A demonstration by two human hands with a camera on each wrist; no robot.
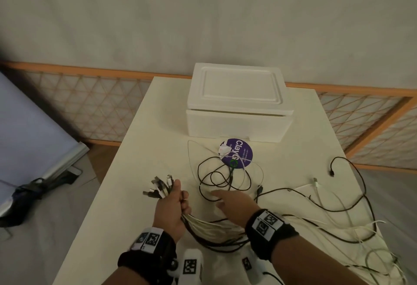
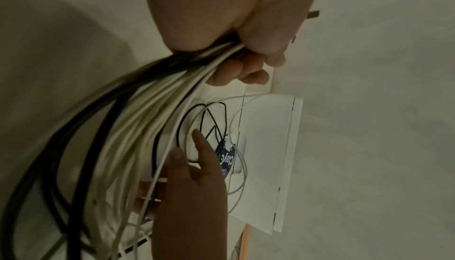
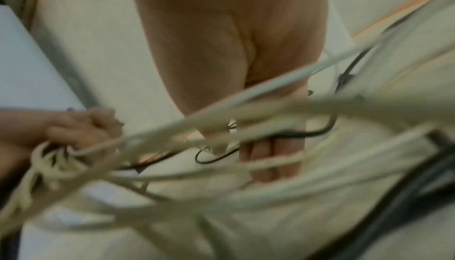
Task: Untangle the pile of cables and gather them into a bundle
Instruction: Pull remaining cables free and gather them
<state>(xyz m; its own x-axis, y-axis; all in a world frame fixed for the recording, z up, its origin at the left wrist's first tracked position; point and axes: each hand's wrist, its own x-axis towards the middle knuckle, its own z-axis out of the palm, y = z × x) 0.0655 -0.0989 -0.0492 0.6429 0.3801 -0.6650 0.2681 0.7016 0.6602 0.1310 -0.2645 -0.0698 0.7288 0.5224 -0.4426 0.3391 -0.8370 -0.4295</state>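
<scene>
My left hand (image 1: 174, 203) grips a bundle of black and white cables (image 1: 209, 228) near their plug ends (image 1: 159, 186), which fan out above the fist; the wrist view shows the same left hand (image 2: 248, 57) with the cables (image 2: 138, 108) curving down from it. My right hand (image 1: 230, 201) reaches forward with straight fingers over a loose coil of thin black cable (image 1: 216, 178) on the table (image 1: 140, 149). In the right wrist view the right hand's fingers (image 3: 268, 163) lie flat beside a black cable (image 3: 307, 133). More cables (image 1: 338, 212) trail across the right side.
A white foam box (image 1: 239, 104) stands at the table's far end. A purple round sticker (image 1: 241, 151) lies in front of it, under the coil. Loose plug ends (image 1: 316, 182) lie at the right. A lattice panel (image 1: 90, 104) runs behind the table.
</scene>
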